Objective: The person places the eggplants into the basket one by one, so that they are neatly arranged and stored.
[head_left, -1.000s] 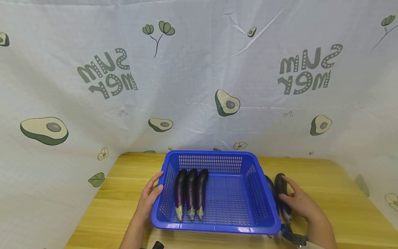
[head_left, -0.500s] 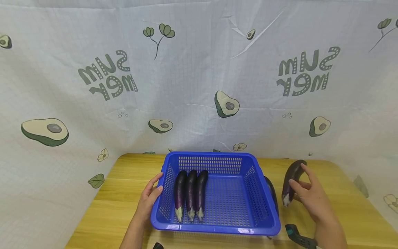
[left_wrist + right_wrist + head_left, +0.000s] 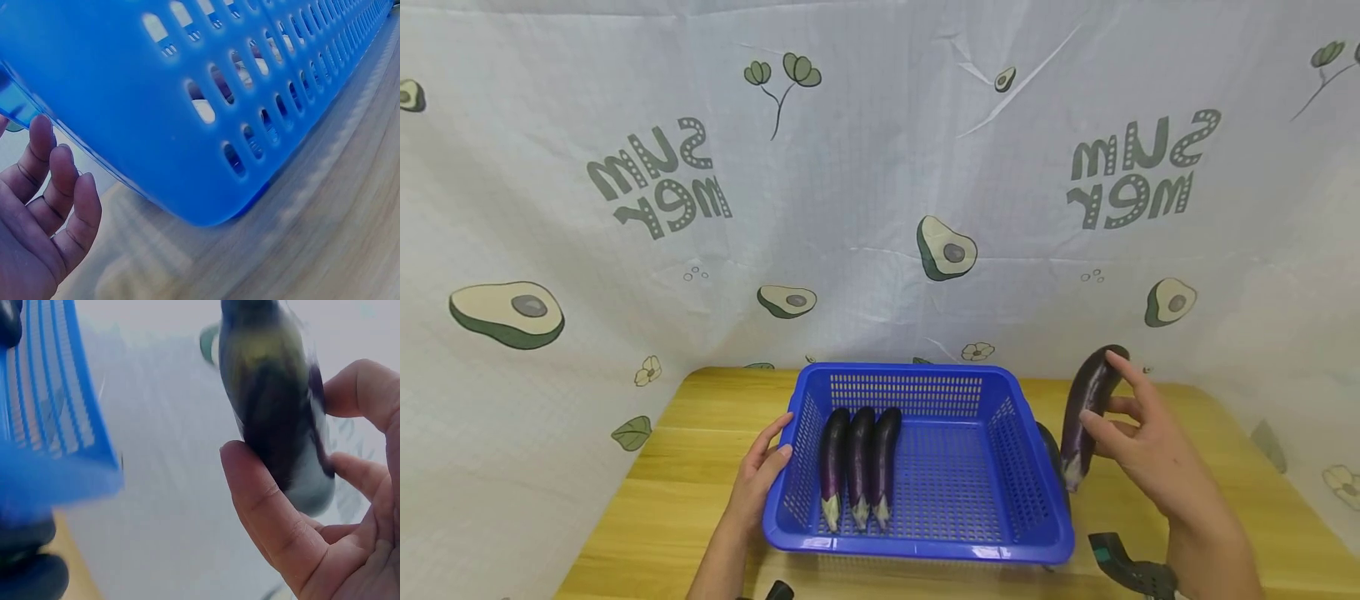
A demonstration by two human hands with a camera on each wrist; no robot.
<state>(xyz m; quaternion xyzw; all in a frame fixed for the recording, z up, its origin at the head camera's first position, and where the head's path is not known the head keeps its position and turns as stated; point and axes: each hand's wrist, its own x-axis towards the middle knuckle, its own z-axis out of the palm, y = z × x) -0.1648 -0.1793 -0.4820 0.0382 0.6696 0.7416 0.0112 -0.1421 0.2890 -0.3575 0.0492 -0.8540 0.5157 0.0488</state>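
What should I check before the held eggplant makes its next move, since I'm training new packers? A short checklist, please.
1. Grip: ok. The right hand holds the eggplant between thumb and fingers.
2. Basket attended: ok. The left hand touches the left rim of the blue basket; how firmly, cannot tell.
3. Room inside: ok. Bare floor lies right of the three eggplants.
4. Held eggplant over the basket: not ok. It is outside, to the right.
5. Count of eggplants left outside: cannot tell. The basket's right side partly hides what lies there.
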